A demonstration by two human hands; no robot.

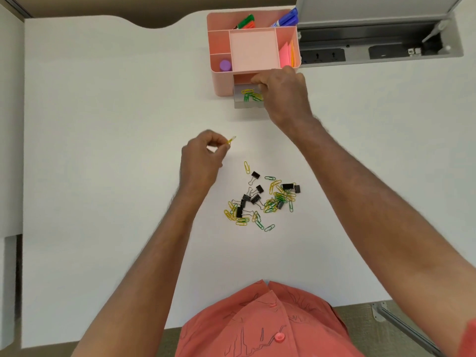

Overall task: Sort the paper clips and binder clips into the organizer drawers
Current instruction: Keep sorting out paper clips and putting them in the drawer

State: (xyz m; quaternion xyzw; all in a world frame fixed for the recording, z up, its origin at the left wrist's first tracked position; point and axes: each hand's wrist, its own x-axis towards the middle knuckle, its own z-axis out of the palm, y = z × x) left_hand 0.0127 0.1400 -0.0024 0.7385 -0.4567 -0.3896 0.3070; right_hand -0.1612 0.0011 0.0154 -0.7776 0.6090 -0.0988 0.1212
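A pink desk organizer (221, 81) stands at the far middle of the white desk. Its grey lower drawer (247, 104) is pulled out and holds several yellow and green paper clips (247, 94). My right hand (283, 94) hovers over the drawer's right side, fingers curled at the drawer opening; whether it holds a clip is hidden. My left hand (201, 155) pinches a yellow paper clip (231, 140) between thumb and forefinger, above the desk. A loose pile (262, 202) of yellow and green paper clips mixed with black binder clips lies nearer to me.
The organizer's top compartments hold markers (246, 21), a purple-capped item (225, 65) and pink and orange sticky notes (287, 54). An open cable tray with power sockets (323, 56) lies at the back right. The desk's near edge (360, 302) is by my torso.
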